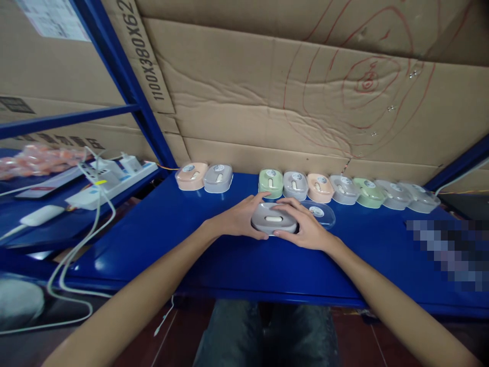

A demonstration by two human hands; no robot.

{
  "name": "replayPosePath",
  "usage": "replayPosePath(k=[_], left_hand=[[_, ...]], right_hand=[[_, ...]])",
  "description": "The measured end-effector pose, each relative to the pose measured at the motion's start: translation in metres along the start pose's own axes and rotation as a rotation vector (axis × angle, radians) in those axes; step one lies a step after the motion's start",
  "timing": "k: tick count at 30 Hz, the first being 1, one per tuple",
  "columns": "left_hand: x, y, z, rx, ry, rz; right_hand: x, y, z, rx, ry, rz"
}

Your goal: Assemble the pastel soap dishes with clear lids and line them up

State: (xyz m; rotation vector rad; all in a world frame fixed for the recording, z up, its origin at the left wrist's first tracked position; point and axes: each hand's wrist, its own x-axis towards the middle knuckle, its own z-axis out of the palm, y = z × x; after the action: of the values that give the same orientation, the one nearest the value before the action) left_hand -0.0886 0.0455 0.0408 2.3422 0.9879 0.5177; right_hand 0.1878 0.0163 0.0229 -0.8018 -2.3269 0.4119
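left hand (239,220): fingers curled round left end of grey case (273,219)
right hand (303,227): clamped on its right end
grey case: on blue tabletop (183,239), mid-front
clear lid (319,211): just beside right hand
row of cases (344,189): along cardboard wall

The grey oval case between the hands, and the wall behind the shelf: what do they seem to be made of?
The grey oval case, held by the left hand and right hand, looks like moulded plastic: smooth, soft sheen, rounded edges. The brown back wall is corrugated cardboard, matt, creased, with red pen scribbles.
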Motion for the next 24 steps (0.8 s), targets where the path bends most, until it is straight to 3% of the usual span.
replayPosePath(k=[10, 18, 20, 24], left_hand=[[0.002, -0.002, 0.005, -0.034, 0.041, -0.005], [0.003, -0.012, -0.018, 0.09, 0.037, -0.033], [0.004, -0.019, -0.024, 0.147, 0.054, -0.024], [0.004, -0.033, -0.03, 0.174, 0.046, 0.046]], right_hand=[[0.004, -0.002, -0.004, 0.013, 0.068, 0.015], [0.002, -0.004, -0.029, -0.07, 0.382, -0.027], [0.0, -0.013, -0.03, -0.048, 0.344, -0.087], [-0.004, -0.028, -0.015, -0.032, 0.119, -0.193]])
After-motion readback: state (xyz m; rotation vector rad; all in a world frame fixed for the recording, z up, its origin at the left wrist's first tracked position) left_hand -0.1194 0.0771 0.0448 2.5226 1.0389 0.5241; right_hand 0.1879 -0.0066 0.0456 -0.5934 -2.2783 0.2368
